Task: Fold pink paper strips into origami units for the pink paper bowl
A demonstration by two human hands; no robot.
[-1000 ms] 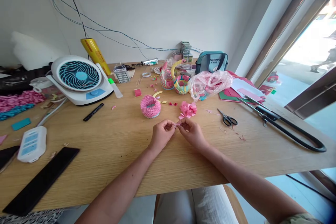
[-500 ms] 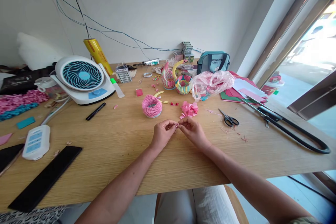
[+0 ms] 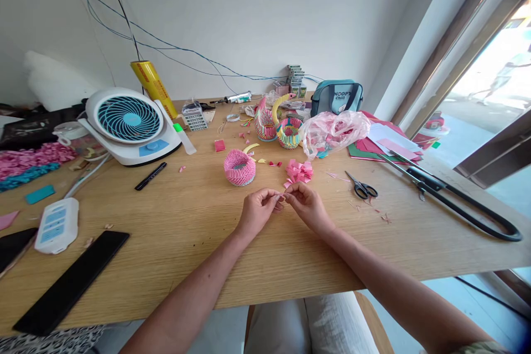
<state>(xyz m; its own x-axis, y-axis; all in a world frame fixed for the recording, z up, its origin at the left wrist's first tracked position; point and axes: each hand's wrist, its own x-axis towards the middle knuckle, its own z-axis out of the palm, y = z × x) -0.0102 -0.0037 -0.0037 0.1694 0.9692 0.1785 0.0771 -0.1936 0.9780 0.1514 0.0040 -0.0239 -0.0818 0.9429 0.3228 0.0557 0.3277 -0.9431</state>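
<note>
My left hand [image 3: 260, 209] and my right hand [image 3: 306, 207] meet fingertip to fingertip over the wooden table. Between them they pinch a small piece of pink paper [image 3: 282, 195], mostly covered by the fingers. Just beyond lies a loose pile of pink paper strips [image 3: 299, 171]. To the left of the pile stands a pink basket of folded paper pieces [image 3: 239, 167], with a curved yellow paper piece [image 3: 251, 148] at its back. Small red and yellow folded bits [image 3: 274, 164] lie between basket and pile. Farther back are a multicoloured paper swan [image 3: 289, 133] and a pink one [image 3: 265, 121].
Black-handled scissors [image 3: 365, 190] lie right of my hands among paper scraps, with a paper cutter arm [image 3: 460, 199] farther right. A white fan [image 3: 128, 121], a black pen [image 3: 150, 176] and a power strip [image 3: 58, 225] are at left. A plastic bag [image 3: 336, 131] sits behind.
My fingers have shifted slightly around the pink paper, and the right fingertips have moved a little apart from the left. The things on the table stay where they were.
</note>
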